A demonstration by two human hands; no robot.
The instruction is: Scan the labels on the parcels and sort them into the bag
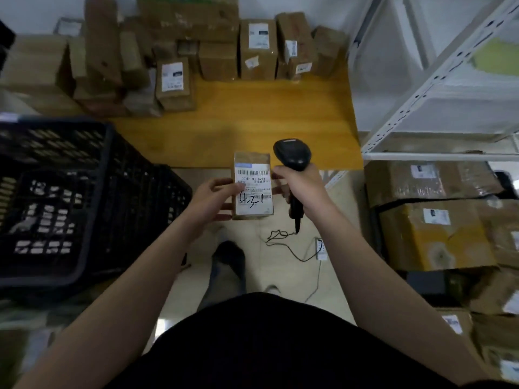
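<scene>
At frame centre, a small parcel (252, 189) is being pinched label-up by the left-hand grip (214, 199), while a scanner (293, 157) is being clasped in the right-hand grip (302, 186); the barcode (252, 172) is best faced squarely.

Left hand (214, 198) holds parcel (253, 184) — right hand (302, 188) grips scanner (292, 153), thumb seemingly touching the parcel.
</scene>
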